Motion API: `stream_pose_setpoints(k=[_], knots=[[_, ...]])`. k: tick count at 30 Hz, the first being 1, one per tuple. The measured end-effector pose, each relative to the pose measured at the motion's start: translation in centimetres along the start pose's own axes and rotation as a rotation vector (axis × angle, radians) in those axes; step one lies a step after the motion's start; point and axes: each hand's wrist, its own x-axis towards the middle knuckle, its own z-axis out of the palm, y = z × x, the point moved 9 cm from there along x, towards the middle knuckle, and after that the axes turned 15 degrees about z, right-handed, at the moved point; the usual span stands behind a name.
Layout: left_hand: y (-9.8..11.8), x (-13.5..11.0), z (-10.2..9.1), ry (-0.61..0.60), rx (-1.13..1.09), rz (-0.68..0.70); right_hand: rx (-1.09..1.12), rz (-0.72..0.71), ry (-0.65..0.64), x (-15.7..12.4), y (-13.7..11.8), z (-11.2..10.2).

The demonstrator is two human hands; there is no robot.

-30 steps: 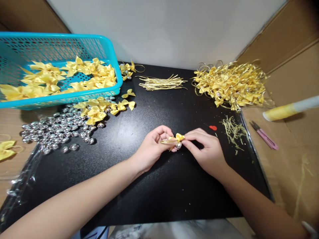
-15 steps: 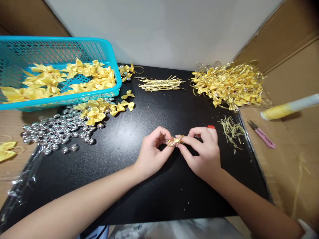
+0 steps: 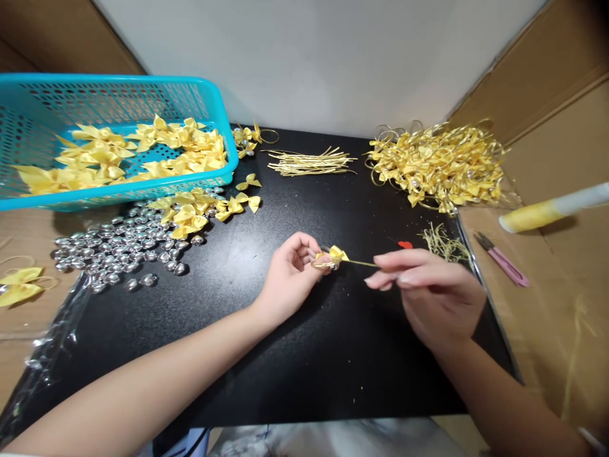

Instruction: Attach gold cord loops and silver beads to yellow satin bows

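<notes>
Between the thumb and fingers of my left hand is a small yellow ribbon bow, with something shiny showing beneath it. A thin gold cord runs straight from the bow to my right hand, whose fingertips pinch its far end. My right hand is slightly blurred. Just beyond the right fingers lies a small red piece with a thin dark wire or needle. Both hands are above the black tabletop.
A turquoise basket of yellow bows stands back left. Silver bells and loose bows lie before it. Gold cords lie at the back, finished-looking bows back right. Cord scraps and pink snips lie right.
My right hand has moved away to the right, drawing the gold cord out straight. My left hand keeps hold of the bow, which now shows more clearly.
</notes>
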Motion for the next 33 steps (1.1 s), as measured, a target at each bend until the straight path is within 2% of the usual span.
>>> stream_pose_setpoints(k=[3,7,11,16,20,26,30,33], knots=[[-0.1,0.1,-0.2,0.021,-0.025,-0.013,0.096,0.054,0.116,0.5,0.0,-2.2],[0.0,0.2,-0.3,0.036,-0.012,-0.011,0.136,-0.002,0.268,1.1,-0.9,-5.0],[0.0,0.3,-0.2,0.025,-0.014,-0.009,0.195,0.043,0.325,1.5,-0.3,-6.2],[-0.2,0.3,0.1,-0.019,-0.004,-0.033,0.254,0.203,0.207,2.0,1.9,-4.9],[-0.3,0.3,0.3,-0.06,0.009,-0.059,0.321,0.254,0.063,2.1,2.5,-3.8],[-0.3,0.3,0.0,-0.018,0.02,-0.049,0.344,0.235,-0.118,2.1,1.2,-2.6],[-0.3,0.3,-0.1,0.009,0.033,-0.039,0.319,0.207,-0.187,2.4,-0.2,-2.0],[-0.2,0.3,-0.1,0.013,0.037,-0.034,0.465,0.251,-0.209,2.5,-0.4,-2.3]])
